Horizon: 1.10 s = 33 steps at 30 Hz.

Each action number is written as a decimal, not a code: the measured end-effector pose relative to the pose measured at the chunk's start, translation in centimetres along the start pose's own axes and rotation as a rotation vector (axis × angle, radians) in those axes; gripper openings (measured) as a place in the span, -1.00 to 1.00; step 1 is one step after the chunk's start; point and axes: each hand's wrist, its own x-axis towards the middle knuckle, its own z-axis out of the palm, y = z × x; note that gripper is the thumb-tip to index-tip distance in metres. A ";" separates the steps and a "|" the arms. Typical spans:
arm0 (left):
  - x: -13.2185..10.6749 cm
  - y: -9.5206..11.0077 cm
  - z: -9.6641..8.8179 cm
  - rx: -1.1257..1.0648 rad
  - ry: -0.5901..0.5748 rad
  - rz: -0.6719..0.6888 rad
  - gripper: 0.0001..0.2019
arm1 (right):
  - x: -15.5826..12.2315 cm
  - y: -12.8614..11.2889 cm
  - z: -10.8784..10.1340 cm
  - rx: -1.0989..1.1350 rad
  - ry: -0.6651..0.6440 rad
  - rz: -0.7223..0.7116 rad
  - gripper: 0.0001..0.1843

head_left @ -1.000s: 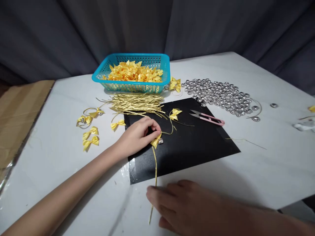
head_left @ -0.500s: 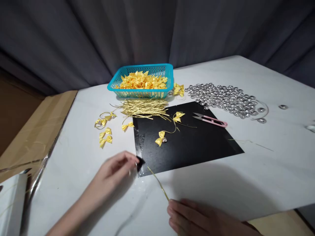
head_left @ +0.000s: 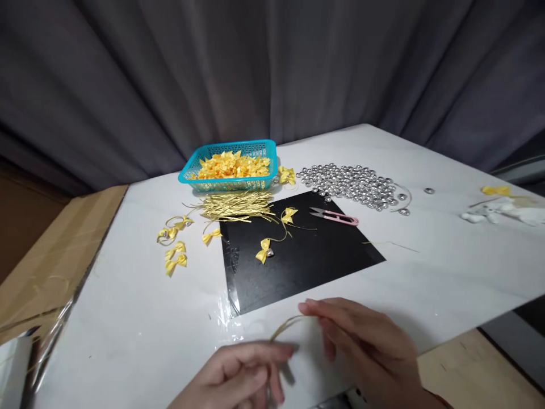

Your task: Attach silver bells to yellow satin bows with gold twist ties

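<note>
A thin gold cord (head_left: 290, 324) runs in a short bend between my two hands, near the front of the table. My right hand (head_left: 368, 346) pinches one end of it between thumb and fingers. At the other end, my left hand (head_left: 240, 372) has the cord between its fingers, slightly blurred. Both hands are in front of the black sheet (head_left: 315, 255). On that sheet lie a yellow ribbon bow (head_left: 264, 250) with a silver bead beside it, another yellow bow (head_left: 289, 215) and pink-handled thread snips (head_left: 336, 217).
A blue basket (head_left: 230, 184) of yellow bows stands at the back, with a bundle of gold cords (head_left: 236, 207) before it. Silver beads (head_left: 351, 184) are heaped to its right. Several loose bows (head_left: 176, 264) lie left. White figures (head_left: 504, 211) are at far right.
My left hand has left the sheet's near left corner and come to the cord. My right hand has lifted off the table, bringing the cord up. The view has turned rightward.
</note>
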 end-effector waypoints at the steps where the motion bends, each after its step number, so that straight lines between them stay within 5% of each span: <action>1: 0.6 0.1 0.7 -0.077 -0.022 0.011 -0.58 | 0.3 -0.1 0.7 0.033 0.010 -0.009 -0.51; 5: 2.2 0.9 2.9 -0.405 0.233 0.093 -0.92 | 0.7 0.2 3.4 0.079 -0.049 -0.071 -0.56; 8: 2.3 1.9 3.0 -0.485 0.410 0.123 -0.78 | 0.2 0.9 4.4 0.066 -0.111 0.063 -0.62; 16: 2.8 3.4 1.3 -0.204 0.354 0.214 -0.88 | 0.5 0.8 4.2 0.054 -0.216 0.258 -0.68; 22: 3.8 4.8 1.2 -0.198 0.404 0.219 -0.87 | 0.8 0.7 4.3 0.040 -0.248 0.364 -0.65; 30: 5.5 5.4 0.6 -0.286 0.318 0.271 -0.88 | 1.3 0.4 3.5 0.284 -0.015 0.894 -0.62; 33: 5.5 5.6 0.7 -0.330 0.264 0.268 -0.87 | 2.6 0.7 2.5 0.393 0.007 0.948 -0.64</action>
